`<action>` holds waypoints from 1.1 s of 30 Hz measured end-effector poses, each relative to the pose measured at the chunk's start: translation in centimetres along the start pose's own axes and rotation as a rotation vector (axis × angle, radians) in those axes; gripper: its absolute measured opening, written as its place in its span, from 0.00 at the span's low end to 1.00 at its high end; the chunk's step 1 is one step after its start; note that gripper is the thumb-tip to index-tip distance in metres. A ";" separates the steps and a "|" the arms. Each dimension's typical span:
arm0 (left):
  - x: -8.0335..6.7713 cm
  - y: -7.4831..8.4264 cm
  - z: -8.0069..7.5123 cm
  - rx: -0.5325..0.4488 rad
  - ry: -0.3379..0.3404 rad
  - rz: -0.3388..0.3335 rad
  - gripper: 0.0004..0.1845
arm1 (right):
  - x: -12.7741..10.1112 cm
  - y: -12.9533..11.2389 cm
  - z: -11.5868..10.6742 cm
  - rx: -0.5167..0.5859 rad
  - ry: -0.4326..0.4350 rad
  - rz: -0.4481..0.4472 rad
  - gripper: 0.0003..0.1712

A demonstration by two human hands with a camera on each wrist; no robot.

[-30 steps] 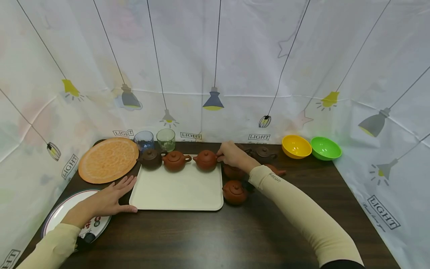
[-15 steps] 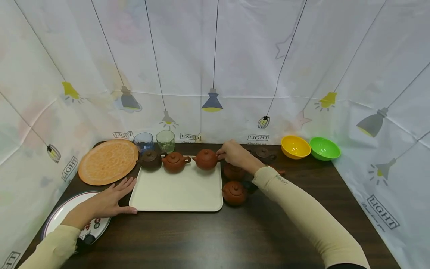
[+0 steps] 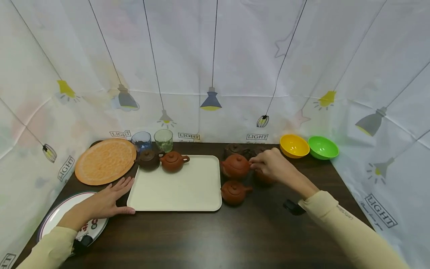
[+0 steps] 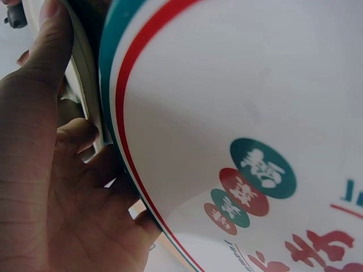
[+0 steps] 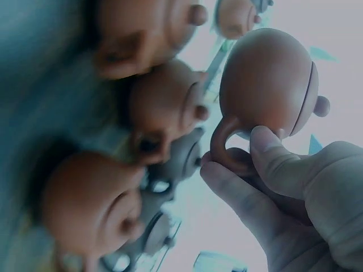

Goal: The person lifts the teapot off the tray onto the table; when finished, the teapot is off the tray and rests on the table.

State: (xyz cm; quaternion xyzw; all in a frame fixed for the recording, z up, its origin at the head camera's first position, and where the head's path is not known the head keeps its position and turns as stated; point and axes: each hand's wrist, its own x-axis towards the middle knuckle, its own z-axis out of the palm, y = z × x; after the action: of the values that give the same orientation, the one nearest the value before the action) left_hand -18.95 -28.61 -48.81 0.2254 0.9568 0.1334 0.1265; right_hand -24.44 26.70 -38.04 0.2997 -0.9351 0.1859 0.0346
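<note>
The right hand point(image 3: 273, 166) is pinching the handle of a red-brown clay teapot point(image 3: 235, 166), which is sitting just off the right edge of the cream tray point(image 3: 174, 188); the right wrist view is showing thumb and fingers point(image 5: 272, 156) curling round that loop handle. The left hand point(image 3: 105, 201) is lying flat with fingers spread against the tray's left edge, beside a printed plate point(image 4: 238, 113) whose red and green emblems are showing only in the left wrist view
</note>
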 end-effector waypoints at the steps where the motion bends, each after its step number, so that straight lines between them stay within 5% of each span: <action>1: 0.0 0.0 0.0 0.001 0.001 0.001 0.61 | -0.9 0.3 -0.1 -0.020 0.018 -0.010 0.10; 16: 0.1 0.4 -0.3 0.004 -0.008 -0.008 0.61 | -10.8 4.7 0.8 -0.164 0.227 -0.126 0.12; 25: 0.2 0.3 -0.4 0.010 -0.013 -0.018 0.61 | -11.9 6.8 3.7 -0.150 0.245 -0.198 0.17; 33: 0.1 0.2 -0.1 -0.002 -0.020 -0.022 0.61 | -11.8 7.5 4.1 -0.125 0.197 -0.181 0.14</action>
State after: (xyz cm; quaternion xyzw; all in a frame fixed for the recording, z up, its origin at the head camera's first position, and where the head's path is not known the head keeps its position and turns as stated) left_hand -18.99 -28.45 -48.65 0.2161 0.9577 0.1309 0.1377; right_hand -18.86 37.29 -46.36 0.3601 -0.9061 0.1521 0.1616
